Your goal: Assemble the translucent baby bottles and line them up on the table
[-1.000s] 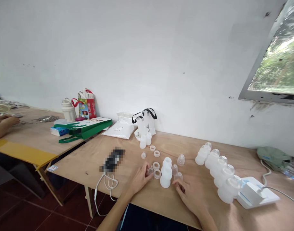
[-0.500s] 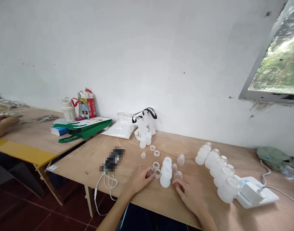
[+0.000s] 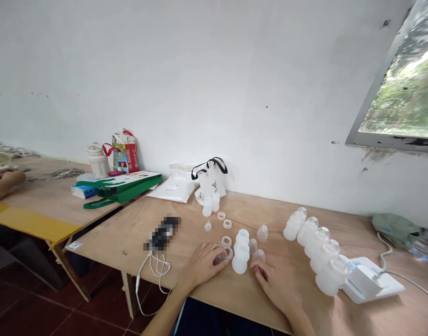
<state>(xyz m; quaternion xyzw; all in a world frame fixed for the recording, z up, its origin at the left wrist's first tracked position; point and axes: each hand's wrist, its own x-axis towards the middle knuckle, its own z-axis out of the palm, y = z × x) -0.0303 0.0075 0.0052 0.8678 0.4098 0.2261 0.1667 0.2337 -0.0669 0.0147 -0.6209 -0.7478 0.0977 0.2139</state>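
My left hand [image 3: 203, 265] rests on the plywood with its fingertips closed on a small clear cap [image 3: 219, 258], right beside a clear plastic ring [image 3: 228, 253]. Just beyond stands a frosted white bottle stack [image 3: 241, 252]. My right hand [image 3: 275, 284] lies on the table right of that stack, holding nothing, close to a clear dome cup [image 3: 259, 255]. Another dome cup [image 3: 262, 233] and several rings, including one [image 3: 226, 241], sit further back. Two small bottles [image 3: 207, 206] stand near the wall. A row of frosted bottles [image 3: 317, 249] lies to the right.
A pixelated phone [image 3: 162, 233] with a white cable lies left on the plywood table [image 3: 108, 242]. White packets [image 3: 173, 189] lie against the wall. A white device [image 3: 366, 282] sits far right. At the adjoining table, a co-worker's hand [image 3: 10, 176] is near metal pieces [image 3: 66, 173].
My left hand has slid right with the small clear cap, closer to the ring and bottle stack. My right hand has barely moved. The view has shifted slightly.
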